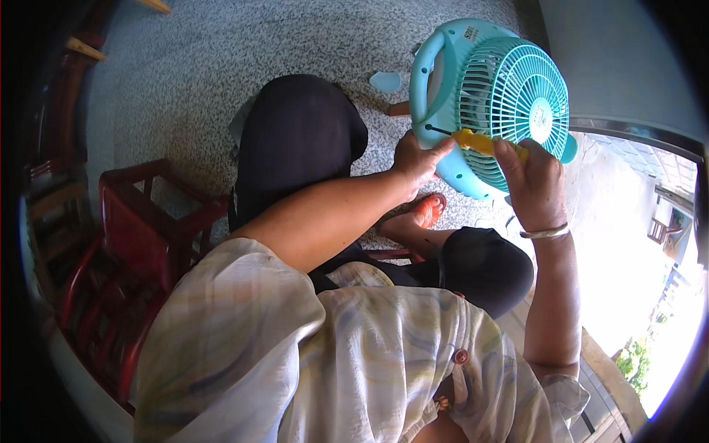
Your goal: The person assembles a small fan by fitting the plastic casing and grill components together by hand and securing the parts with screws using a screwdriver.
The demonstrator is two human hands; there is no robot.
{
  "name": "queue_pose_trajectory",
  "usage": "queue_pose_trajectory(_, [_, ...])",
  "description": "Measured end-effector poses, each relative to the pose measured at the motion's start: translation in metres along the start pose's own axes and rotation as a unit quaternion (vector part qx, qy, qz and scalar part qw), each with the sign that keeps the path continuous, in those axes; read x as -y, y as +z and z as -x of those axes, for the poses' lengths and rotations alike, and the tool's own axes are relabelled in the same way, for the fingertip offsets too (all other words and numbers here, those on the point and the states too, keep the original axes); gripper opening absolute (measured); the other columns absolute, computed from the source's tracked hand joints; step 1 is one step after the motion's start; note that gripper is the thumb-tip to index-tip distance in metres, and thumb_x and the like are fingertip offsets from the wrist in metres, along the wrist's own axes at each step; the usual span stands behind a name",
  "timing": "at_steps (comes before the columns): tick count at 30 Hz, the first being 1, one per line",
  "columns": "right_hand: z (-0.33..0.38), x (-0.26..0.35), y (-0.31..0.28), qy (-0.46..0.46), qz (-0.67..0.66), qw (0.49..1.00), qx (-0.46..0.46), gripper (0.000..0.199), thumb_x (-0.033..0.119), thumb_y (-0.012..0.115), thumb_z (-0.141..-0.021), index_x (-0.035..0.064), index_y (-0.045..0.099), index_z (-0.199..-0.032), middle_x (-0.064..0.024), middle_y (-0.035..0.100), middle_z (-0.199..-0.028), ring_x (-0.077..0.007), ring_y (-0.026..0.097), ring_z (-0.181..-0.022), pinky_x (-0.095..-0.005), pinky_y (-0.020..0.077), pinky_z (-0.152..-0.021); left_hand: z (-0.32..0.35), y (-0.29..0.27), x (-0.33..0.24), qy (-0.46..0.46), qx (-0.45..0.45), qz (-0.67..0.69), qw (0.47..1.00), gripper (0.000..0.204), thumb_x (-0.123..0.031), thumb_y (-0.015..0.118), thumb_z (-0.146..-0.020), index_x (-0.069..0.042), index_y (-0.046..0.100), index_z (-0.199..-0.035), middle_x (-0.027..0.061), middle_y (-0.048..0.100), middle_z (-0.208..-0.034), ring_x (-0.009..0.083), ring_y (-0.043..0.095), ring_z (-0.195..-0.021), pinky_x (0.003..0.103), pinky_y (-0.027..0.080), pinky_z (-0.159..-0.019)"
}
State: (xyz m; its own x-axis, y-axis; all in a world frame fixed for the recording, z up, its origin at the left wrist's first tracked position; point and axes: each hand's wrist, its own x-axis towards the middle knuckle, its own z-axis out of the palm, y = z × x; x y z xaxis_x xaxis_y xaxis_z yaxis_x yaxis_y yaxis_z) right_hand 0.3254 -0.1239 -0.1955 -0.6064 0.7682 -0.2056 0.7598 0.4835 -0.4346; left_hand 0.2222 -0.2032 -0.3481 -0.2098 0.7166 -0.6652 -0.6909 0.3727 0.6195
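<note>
A teal electric fan (509, 103) with a round slatted grille is held up ahead of me, right of the middle. My right hand (533, 181) is wrapped round the yellow handle of a screwdriver (476, 142). Its dark shaft points left, and the tip meets the fan's rim below the loop handle (421, 81), at what looks like a screw hole. My left hand (421, 164) grips the fan's lower left edge, thumb near the screwdriver's shaft. The fingers behind the rim are partly hidden.
A small light-blue piece (385, 81) lies on the speckled floor (207, 59) left of the fan. Red wooden stools (140, 214) stand at my left. My knees (299, 140) are below the fan, and a bright doorway opens on the right.
</note>
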Motion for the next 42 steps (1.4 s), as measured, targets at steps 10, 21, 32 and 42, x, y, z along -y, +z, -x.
queue_pose_trajectory(10, [0.0,0.014,-0.001,-0.16,0.006,0.986,-0.057,0.027,0.017,0.066,-0.079,0.0004,0.048,-0.09,-0.0146,0.058,-0.064,-0.0292,0.06,-0.055,-0.0355,0.0449,-0.048,-0.003,0.001,0.004,-0.001,0.008,-0.019,1.0,0.04,-0.024,0.066,-0.081,-0.008,0.046,-0.112,0.0087,0.057,-0.106,0.0256,0.056,-0.099,0.049,0.049,-0.075])
queue_pose_trajectory(21, [-0.004,0.011,0.006,-0.216,0.001,0.971,-0.101,0.028,0.019,0.063,-0.081,0.0009,0.048,-0.096,-0.0154,0.062,-0.073,-0.0322,0.062,-0.063,-0.0364,0.0486,-0.054,-0.003,0.002,0.006,0.035,-0.011,-0.011,0.999,0.039,-0.028,0.07,-0.076,-0.005,0.052,-0.102,0.0081,0.061,-0.092,0.018,0.061,-0.077,0.034,0.051,-0.054])
queue_pose_trajectory(32, [-0.004,0.012,0.002,-0.101,-0.031,0.993,-0.051,0.027,0.018,0.063,-0.081,0.0,0.049,-0.094,-0.0163,0.061,-0.07,-0.0321,0.062,-0.062,-0.0369,0.0485,-0.054,-0.004,-0.002,0.004,0.008,0.01,-0.012,1.0,0.041,-0.025,0.067,-0.081,-0.007,0.046,-0.112,0.0098,0.057,-0.105,0.0265,0.057,-0.097,0.05,0.05,-0.073])
queue_pose_trajectory(42, [-0.004,0.002,0.004,-0.141,-0.02,0.989,-0.043,0.025,0.015,0.062,-0.082,-0.0004,0.046,-0.093,-0.0182,0.06,-0.073,-0.0338,0.061,-0.065,-0.0382,0.0481,-0.056,-0.005,-0.001,0.005,0.01,-0.008,-0.006,1.0,0.04,-0.025,0.067,-0.08,-0.007,0.048,-0.11,0.0087,0.058,-0.102,0.0252,0.059,-0.093,0.048,0.052,-0.072])
